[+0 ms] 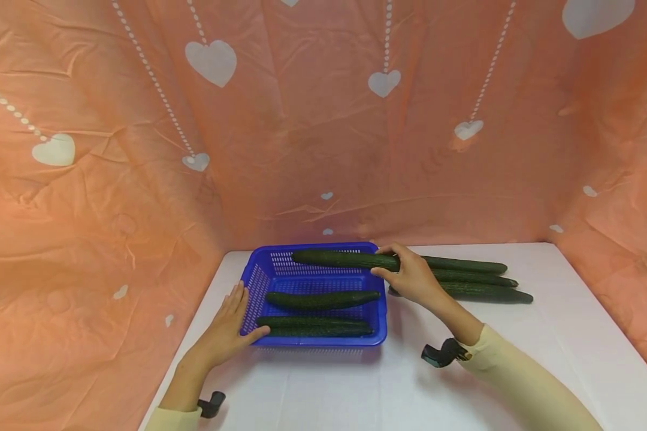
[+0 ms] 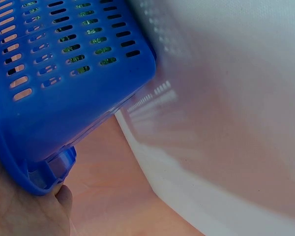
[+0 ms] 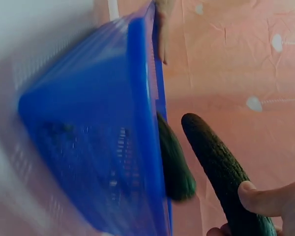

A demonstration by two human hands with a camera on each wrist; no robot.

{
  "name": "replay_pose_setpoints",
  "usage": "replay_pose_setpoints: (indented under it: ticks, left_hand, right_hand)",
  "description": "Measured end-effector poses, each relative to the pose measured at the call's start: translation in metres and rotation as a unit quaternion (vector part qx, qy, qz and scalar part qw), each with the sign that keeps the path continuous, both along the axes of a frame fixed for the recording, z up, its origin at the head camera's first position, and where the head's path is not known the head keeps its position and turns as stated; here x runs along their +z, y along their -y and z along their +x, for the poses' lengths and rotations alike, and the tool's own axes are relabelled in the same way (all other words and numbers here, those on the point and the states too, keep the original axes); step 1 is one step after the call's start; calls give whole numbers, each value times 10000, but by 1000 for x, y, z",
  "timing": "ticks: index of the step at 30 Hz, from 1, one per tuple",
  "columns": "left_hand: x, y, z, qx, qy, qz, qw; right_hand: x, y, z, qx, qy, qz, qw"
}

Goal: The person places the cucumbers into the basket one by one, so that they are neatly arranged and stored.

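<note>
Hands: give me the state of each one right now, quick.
Left hand: open, fingers straight against the side of the blue basket.
Right hand: closed around a cucumber, held over the basket's far rim.

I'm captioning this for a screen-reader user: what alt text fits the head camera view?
A person's right hand holds a long cucumber over the far edge of a blue slotted basket on a white table, while the left hand rests against the basket's left side. Two cucumbers lie inside; three more lie right of it.
</note>
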State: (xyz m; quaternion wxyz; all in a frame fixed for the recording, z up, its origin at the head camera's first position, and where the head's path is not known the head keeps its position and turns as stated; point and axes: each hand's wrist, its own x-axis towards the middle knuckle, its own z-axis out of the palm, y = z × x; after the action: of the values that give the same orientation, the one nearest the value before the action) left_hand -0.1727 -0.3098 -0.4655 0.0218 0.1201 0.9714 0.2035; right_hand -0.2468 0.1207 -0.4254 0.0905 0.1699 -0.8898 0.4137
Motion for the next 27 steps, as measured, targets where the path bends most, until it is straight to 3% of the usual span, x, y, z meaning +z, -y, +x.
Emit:
replay_pose_setpoints:
  ticks: [3,12,27]
  left_hand:
    - [0,0,0,-1,18,-1,10000]
    - [0,0,0,-5,32,-43,10000]
    - [-1,0,-1,28,25,-80,10000]
  right_hand:
    - [-2,17,-4,109,226,14,9997]
    - [-12,52,-16,140,105,230,9996]
    - [-25,77,-24,102,518,421,9977]
